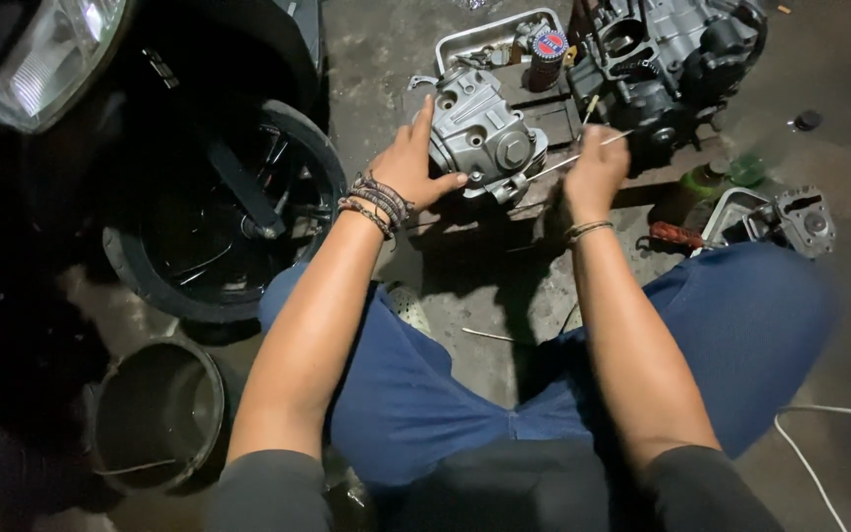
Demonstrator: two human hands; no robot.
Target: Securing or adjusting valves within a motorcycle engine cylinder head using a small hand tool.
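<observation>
My left hand [408, 166], with bead bracelets at the wrist, grips a grey cast-metal engine cylinder head [483, 130] from its left side and holds it above the concrete floor. My right hand [595, 175] is closed around a thin metal rod [583, 151] whose near end points into the right side of the cylinder head. Both forearms reach forward over my knees in blue trousers.
A motorcycle front wheel [219, 212] and headlight [46, 59] fill the left. A dark bucket [155, 414] stands lower left. Behind the hands lie a metal tray [490, 37], an engine block [667, 59], a green bottle [721, 175], another grey engine part [805, 219] and a white cable [810, 438].
</observation>
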